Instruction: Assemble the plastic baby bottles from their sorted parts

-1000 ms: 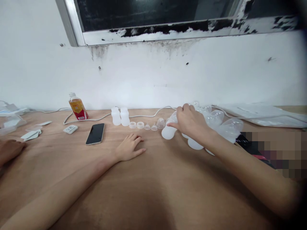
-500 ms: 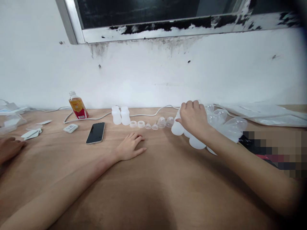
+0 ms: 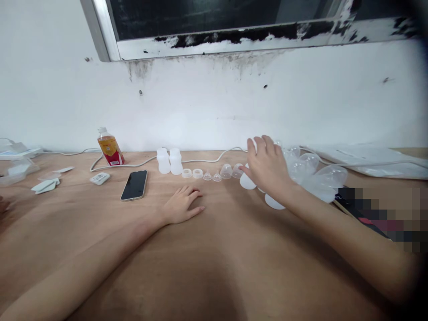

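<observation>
My left hand [image 3: 182, 206] lies flat on the wooden table with its fingers apart and holds nothing. Over a cluster of frosted feeding bottles [image 3: 274, 202] with clear domed caps, my right hand [image 3: 270, 166] has its fingers spread; whether it touches them is hidden. In a row beyond my left hand stand two white bottle bodies [image 3: 175, 162], two collar rings [image 3: 197, 173], two clear teats [image 3: 216, 176] and two clear dome caps [image 3: 226, 171]. The right cap is close to my right thumb.
A phone [image 3: 134, 185], a small white device [image 3: 99, 178] and a drink bottle [image 3: 111, 148] are on the left. A white cable [image 3: 203, 159] runs along the wall. Plastic bags [image 3: 371, 161] lie at the back right. Another person's hand [image 3: 3, 205] shows at the left edge.
My right hand's fingers have lifted and spread from a curled pose above the bottles. My left hand keeps its place. The other person's hand has drawn back leftward.
</observation>
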Demonstrator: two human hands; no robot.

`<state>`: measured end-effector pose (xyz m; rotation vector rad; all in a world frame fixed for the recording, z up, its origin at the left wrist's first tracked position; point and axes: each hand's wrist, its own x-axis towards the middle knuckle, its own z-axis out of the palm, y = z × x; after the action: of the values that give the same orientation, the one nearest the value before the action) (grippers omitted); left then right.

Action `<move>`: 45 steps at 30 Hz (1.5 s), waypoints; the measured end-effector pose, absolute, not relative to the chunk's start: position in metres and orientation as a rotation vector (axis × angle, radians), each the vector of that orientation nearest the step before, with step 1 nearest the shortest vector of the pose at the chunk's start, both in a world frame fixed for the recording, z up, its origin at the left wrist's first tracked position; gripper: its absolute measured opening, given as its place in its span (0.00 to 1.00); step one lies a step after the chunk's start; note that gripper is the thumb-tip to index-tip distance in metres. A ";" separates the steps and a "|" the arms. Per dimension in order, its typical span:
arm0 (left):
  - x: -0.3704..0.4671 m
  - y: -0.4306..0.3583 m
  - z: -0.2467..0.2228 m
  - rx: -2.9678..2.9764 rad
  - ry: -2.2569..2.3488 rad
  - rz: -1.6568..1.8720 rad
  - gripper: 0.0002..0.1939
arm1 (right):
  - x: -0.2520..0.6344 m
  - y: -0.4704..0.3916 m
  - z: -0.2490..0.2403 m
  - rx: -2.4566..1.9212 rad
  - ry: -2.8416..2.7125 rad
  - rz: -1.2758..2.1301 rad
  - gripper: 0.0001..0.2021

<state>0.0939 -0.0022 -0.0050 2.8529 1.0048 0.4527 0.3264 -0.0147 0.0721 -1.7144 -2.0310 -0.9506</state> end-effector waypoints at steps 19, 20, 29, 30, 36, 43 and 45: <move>0.085 -0.006 0.002 2.848 0.899 0.228 0.31 | 0.291 -0.042 -0.011 -1.246 -2.619 0.121 0.28; 0.085 -0.007 0.002 2.848 0.899 0.228 0.31 | 0.290 -0.042 -0.011 -1.248 -2.619 0.122 0.28; 0.085 -0.006 0.003 2.839 0.909 0.196 0.32 | 0.290 -0.040 -0.014 -1.235 -2.625 0.095 0.28; 0.084 -0.006 0.003 2.838 0.907 0.199 0.32 | 0.290 -0.041 -0.013 -1.232 -2.624 0.097 0.28; 0.086 -0.002 -0.001 2.878 0.917 0.295 0.28 | 0.290 -0.033 -0.010 -1.265 -2.459 0.000 0.22; 0.106 0.039 -0.014 2.921 1.182 0.706 0.24 | 0.296 0.027 -0.012 -1.621 -1.941 0.064 0.24; 0.109 0.049 -0.015 2.941 1.184 0.695 0.24 | 0.297 0.041 -0.012 -1.631 -1.924 0.062 0.18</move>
<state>0.1090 0.0485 -0.0154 2.9407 1.1845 0.6953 0.2971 0.0414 -0.0125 -1.6313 -1.9243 0.0622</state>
